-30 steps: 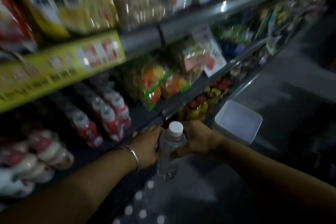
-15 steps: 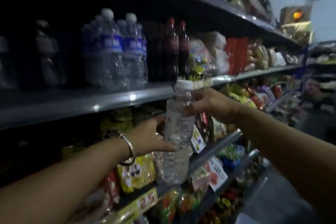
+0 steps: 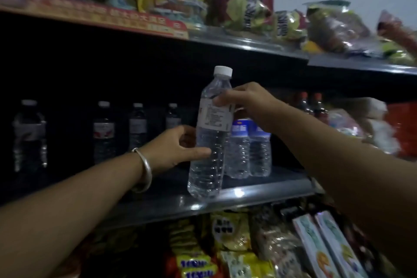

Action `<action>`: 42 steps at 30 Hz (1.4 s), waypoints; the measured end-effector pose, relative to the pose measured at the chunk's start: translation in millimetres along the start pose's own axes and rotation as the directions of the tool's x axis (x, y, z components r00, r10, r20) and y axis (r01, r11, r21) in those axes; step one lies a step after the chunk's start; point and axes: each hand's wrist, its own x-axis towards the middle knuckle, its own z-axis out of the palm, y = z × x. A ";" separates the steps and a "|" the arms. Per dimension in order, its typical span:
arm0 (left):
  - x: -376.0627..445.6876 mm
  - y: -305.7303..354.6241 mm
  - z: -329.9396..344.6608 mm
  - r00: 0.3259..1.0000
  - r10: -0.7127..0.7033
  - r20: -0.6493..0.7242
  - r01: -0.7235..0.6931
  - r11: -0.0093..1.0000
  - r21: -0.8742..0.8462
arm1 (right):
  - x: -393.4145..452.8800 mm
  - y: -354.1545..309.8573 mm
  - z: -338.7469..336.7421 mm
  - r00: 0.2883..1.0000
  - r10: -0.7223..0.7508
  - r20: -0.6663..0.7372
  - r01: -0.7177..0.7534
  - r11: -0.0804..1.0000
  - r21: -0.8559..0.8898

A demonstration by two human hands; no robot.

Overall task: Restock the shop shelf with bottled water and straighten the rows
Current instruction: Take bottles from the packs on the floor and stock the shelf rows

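Left hand [image 3: 178, 149], right hand [image 3: 246, 99] grip water bottle [image 3: 211, 137] above shelf lip [image 3: 248, 196]; open gap behind.

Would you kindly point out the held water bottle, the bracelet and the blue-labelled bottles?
held water bottle [image 3: 214, 117]: head view, on its white label.
bracelet [image 3: 145, 168]: head view, on the band at the left wrist.
blue-labelled bottles [image 3: 239, 130]: head view, left one's label.

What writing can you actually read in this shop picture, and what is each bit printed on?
Nothing reads clearly enough to quote.
Held water bottle: white label with fine print, too small and blurred.
Red shelf-edge strip: pale characters, smeared.
Blue-label bottles: white mark, unreadable.
Yellow snack packets below: blue lettering, blurred.
Snack bags on top: large letters, motion-blurred.
Left hand and right hand hold the bottle.
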 end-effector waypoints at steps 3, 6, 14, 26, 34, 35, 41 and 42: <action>3.9 -22.5 -29.4 0.993 -0.062 -0.100 0.064 0.998 0.019 | 37.5 4.8 30.1 0.999 -0.026 0.029 0.025 0.999 0.041; 10.5 -48.8 -46.6 0.979 -0.133 -0.155 0.139 0.990 0.028 | 72.0 23.3 59.5 0.997 -0.054 0.062 0.052 0.998 0.034; 42.2 -102.7 -56.8 0.933 -0.277 -0.230 0.311 0.942 0.125 | 131.4 67.7 104.8 0.986 -0.092 0.142 0.092 0.996 0.007; 73.7 -136.1 -56.2 0.868 -0.388 -0.309 0.440 0.890 0.118 | 173.6 105.6 132.0 0.972 -0.092 0.215 0.062 0.988 0.141; 80.4 -145.7 -63.5 0.877 -0.379 -0.296 0.437 0.885 0.162 | 177.8 111.6 141.2 0.957 0.011 0.290 -0.045 0.993 0.111; 81.2 -146.5 -63.9 0.879 -0.375 -0.294 0.432 0.888 0.160 | 176.6 111.9 143.1 0.951 0.038 0.307 -0.063 0.995 0.071; 86.8 -156.7 -69.8 0.900 -0.346 -0.264 0.404 0.889 0.213 | 172.7 110.9 154.2 0.946 0.126 0.299 -0.135 0.991 0.007; 87.3 -159.5 -71.6 0.902 -0.346 -0.260 0.404 0.888 0.221 | 174.1 112.1 154.0 0.952 0.122 0.282 -0.142 0.988 0.053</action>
